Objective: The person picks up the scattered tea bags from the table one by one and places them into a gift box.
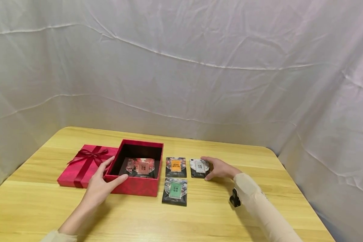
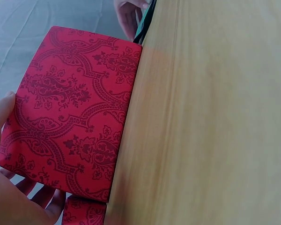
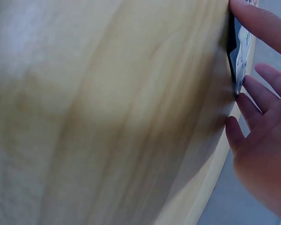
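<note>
My left hand (image 1: 99,186) holds the front left corner of an open red gift box (image 1: 136,186), thumb at the front rim and fingers along the left wall. Inside the dark box lies a sachet with a red label (image 1: 143,168). The left wrist view shows the box's patterned front wall (image 2: 75,108) beside the left thumb. On the table, my right hand (image 1: 220,168) grips a white-labelled sachet (image 1: 199,167) by its right side, thumb at the near edge and fingers at the far corner. In the right wrist view the sachet (image 3: 242,54) is seen almost edge-on.
Left of the box lies its red lid (image 1: 74,168) with a dark ribbon bow. An orange-labelled sachet (image 1: 175,167) and a green-labelled sachet (image 1: 175,191) lie between the box and my right hand. A small black device (image 1: 235,198) is by the right sleeve. White cloth (image 1: 181,77) hangs behind the table.
</note>
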Motion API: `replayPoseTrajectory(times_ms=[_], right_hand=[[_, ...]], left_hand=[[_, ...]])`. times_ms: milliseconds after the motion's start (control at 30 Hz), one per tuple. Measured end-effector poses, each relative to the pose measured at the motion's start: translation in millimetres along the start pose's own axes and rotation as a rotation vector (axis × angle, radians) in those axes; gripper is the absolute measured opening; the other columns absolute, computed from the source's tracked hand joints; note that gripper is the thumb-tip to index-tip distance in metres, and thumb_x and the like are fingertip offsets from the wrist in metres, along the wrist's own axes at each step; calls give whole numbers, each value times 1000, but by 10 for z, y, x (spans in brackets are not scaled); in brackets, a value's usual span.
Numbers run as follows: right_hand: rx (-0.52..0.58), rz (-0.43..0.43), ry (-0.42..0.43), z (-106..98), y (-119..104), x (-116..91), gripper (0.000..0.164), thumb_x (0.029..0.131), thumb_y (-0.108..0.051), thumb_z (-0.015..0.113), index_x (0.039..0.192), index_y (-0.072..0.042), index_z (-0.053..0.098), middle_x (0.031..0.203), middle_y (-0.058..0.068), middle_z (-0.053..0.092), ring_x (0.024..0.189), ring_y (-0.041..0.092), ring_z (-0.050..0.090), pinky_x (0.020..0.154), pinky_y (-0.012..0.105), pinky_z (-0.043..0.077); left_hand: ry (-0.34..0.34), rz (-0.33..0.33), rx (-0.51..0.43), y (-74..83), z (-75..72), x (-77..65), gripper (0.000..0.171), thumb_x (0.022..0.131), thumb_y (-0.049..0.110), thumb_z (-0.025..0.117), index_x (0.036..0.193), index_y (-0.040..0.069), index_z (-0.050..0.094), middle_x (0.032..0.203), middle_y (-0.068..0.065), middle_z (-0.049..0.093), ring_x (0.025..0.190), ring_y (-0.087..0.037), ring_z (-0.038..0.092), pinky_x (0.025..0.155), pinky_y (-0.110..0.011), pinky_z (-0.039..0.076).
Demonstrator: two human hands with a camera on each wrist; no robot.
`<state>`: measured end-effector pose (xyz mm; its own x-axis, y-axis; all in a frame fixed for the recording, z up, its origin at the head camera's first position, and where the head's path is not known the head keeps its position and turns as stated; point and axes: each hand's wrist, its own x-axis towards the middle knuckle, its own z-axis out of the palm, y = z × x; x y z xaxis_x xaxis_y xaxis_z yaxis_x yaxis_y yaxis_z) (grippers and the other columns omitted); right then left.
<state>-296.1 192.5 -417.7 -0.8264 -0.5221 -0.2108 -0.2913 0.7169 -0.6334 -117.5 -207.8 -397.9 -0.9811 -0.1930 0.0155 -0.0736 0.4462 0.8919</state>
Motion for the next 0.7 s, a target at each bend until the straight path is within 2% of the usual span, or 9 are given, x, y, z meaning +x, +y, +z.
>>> replayPoseTrajectory(times_ms=[133,500,700], right_hand=[[-8,4,20,15,29,-4,91,68,-7,87,146,-4,40,149,22,35,136,41,31,110,57,23],[-129,-91,70,52,-18,-78,86,70,-18,86,143,0,42,143,22,41,131,42,35,106,60,29],[-141,-118,95,64,-26,-104,84,72,-20,82,143,1,41,142,23,42,128,40,38,105,59,30]], left_hand=[[1,6,-1,3,2,-5,90,84,42,74,154,16,23,153,-24,25,138,-46,21,102,-69,26],[-8,-11,-2,15,7,-8,91,84,43,74,154,17,22,153,-23,25,138,-45,21,102,-68,26],[-6,-13,-2,12,1,-6,91,84,42,74,154,17,22,153,-23,25,138,-45,21,102,-68,27]])
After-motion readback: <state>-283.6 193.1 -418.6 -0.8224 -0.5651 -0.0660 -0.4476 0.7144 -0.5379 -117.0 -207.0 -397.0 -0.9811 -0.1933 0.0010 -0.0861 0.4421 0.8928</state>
